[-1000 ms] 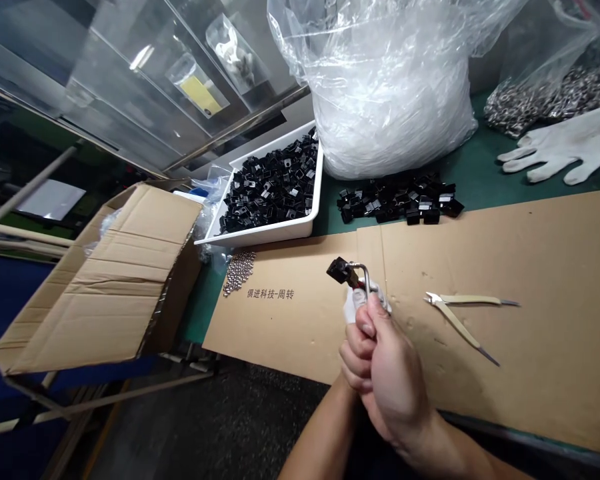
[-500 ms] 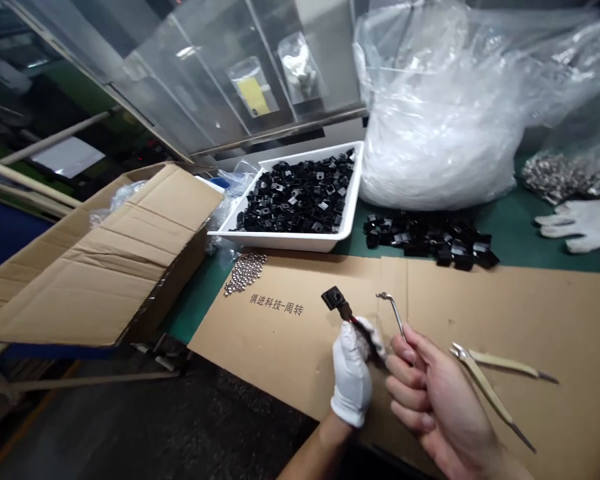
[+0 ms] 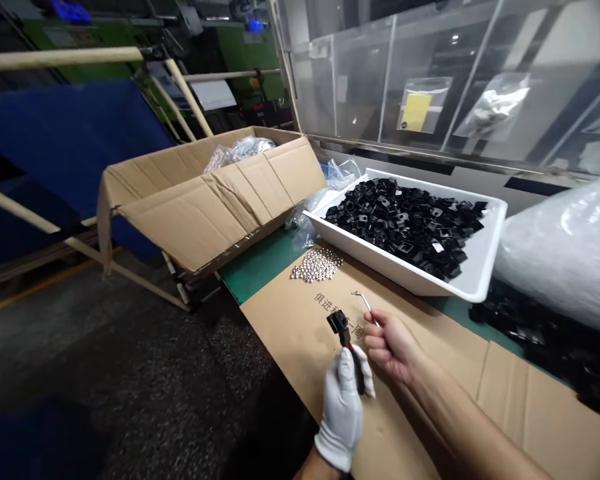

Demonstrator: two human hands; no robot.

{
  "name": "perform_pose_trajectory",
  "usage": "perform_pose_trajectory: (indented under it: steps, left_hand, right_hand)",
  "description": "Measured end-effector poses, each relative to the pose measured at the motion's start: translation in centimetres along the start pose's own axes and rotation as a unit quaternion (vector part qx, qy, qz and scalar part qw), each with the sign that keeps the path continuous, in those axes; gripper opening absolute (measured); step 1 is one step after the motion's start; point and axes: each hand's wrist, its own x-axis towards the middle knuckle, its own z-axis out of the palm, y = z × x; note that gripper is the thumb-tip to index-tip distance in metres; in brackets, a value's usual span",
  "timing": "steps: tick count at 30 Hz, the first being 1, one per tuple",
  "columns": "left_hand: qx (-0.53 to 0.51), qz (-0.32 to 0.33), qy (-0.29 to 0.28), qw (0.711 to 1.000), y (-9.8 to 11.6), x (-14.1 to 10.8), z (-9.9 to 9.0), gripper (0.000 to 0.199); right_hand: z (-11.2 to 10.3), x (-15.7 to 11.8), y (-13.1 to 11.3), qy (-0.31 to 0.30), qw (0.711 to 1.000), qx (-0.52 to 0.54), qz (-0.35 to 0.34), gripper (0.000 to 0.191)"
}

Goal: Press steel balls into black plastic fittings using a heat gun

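Observation:
My left hand [image 3: 341, 407], in a white glove, is closed round a black-handled tool [image 3: 357, 370] with a bit of red near its top. At the tool's upper end sits a small square black plastic part [image 3: 337, 321]; the grip between them is too small to make out. Bare, my right hand [image 3: 393, 347] pinches a thin bent metal tool [image 3: 365, 303]. Its tip points up and left, above the cardboard and apart from the black part. Beyond both hands lies a patch of small shiny metal pieces [image 3: 317, 265].
A white tray [image 3: 490, 247] full of black plastic parts stands behind the flat cardboard sheet [image 3: 280, 337]. More black parts [image 3: 530, 333] lie at right, beside a big plastic bag [image 3: 565, 253]. An open carton [image 3: 205, 220] with clear plastic inside stands left of the bench.
The view has swung left, so the carton and tray sit further right, and the cutters and loose glove are out of frame. Both hands keep their tools; the bent tool's tip is over the cardboard nearer the metal pieces.

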Motion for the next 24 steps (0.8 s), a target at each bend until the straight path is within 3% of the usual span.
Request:
perform_pose_trajectory:
  steps: [5,9,12,19,24]
  left_hand:
    - [-0.052,-0.037,-0.041,0.997,0.1,-0.2,-0.3,0.063]
    - [-0.047,-0.036,-0.052,0.997,0.1,-0.4,-0.4,0.066]
    - [-0.04,-0.023,-0.061,0.997,0.1,-0.4,-0.6,0.064]
    - [-0.016,-0.021,-0.059,0.998,-0.1,-0.6,-0.7,0.063]
    - [-0.023,-0.033,-0.056,0.998,0.1,-0.4,-0.5,0.062]
  right_hand:
    - [4.5,5.5,-2.4,0.074,0.981,-0.168,-0.054,0.032]
    - [5.5,7.7,-2.8,0.113,0.936,-0.313,-0.114,0.035]
    - [5.2,8.3,-2.7,0.141,0.877,-0.428,-0.168,0.034]
    - [5.0,6.9,-2.3,0.178,0.7,-0.638,-0.268,0.028]
    - [5.2,6.3,-2.0,0.19,0.631,-0.691,-0.297,0.027]
